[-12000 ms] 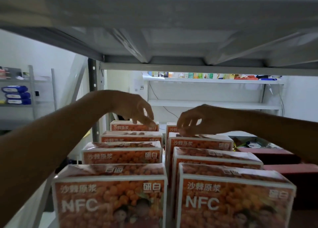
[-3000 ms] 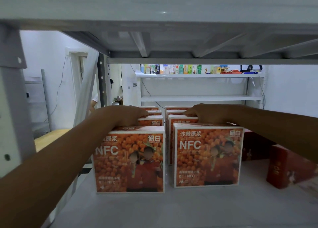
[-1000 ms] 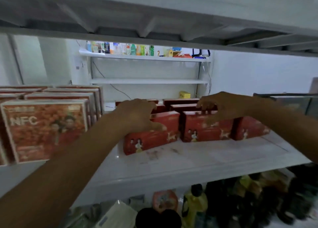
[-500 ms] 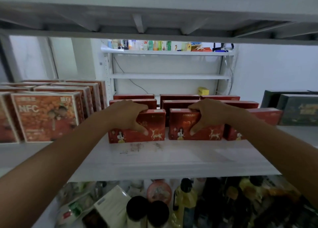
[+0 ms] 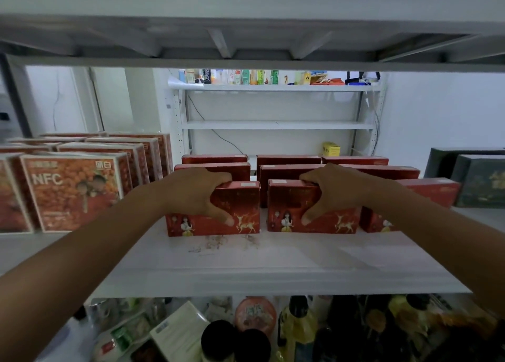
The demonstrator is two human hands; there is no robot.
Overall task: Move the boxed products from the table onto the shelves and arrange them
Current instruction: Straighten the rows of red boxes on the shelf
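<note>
Red boxes printed with a girl and a deer stand in rows on the white shelf. My left hand grips the front left red box, fingers over its top edge and thumb on its face. My right hand grips the front middle red box the same way. A third front red box stands to the right, partly behind my right forearm. More red boxes stand in rows behind. Orange NFC boxes fill the shelf's left side.
Dark green boxes stand at the shelf's right end. The shelf above hangs low overhead. Below the shelf edge are bottles, jars and packets. A far white rack holds small cartons and a yellow box.
My view and both hands went from the orange NFC boxes to the red boxes on the right. The two front red boxes, askew a second ago, now stand straight and side by side.
</note>
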